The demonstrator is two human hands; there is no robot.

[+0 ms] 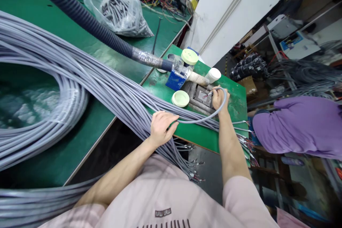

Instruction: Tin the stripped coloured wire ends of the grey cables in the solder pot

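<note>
In the head view, the right hand [220, 99] sits at 3 o'clock from the middle, its fingers bent in and closed on a grey cable [199, 121] close to its tip. The thin bared wires [207, 95] poke out beyond the fingertips at 9 o'clock, over a metal box [199, 108] set on the small green table [235, 108]. From that grip the cable loops round and runs back toward the left hand.

The left hand [162, 126] lies near 6 o'clock from the middle, palm down over the cable bundle [107, 78]. Its fingers are curved and partly spread, with the cable at the tips of thumb and forefinger; I cannot tell how firmly they close on it.

Around the right hand, a white cup [213, 74] stands at 11 o'clock, the pale end of a pipe [197, 78] at 10, and an open pale green tub [180, 98] at 9. The bundle's stripped ends [247, 142] reach between 4 and 5 o'clock. A person in a purple top [299, 124] is bent over between 3 and 4. From the left hand, a clear bag of grey pieces [120, 12] lies at 11 o'clock.
</note>
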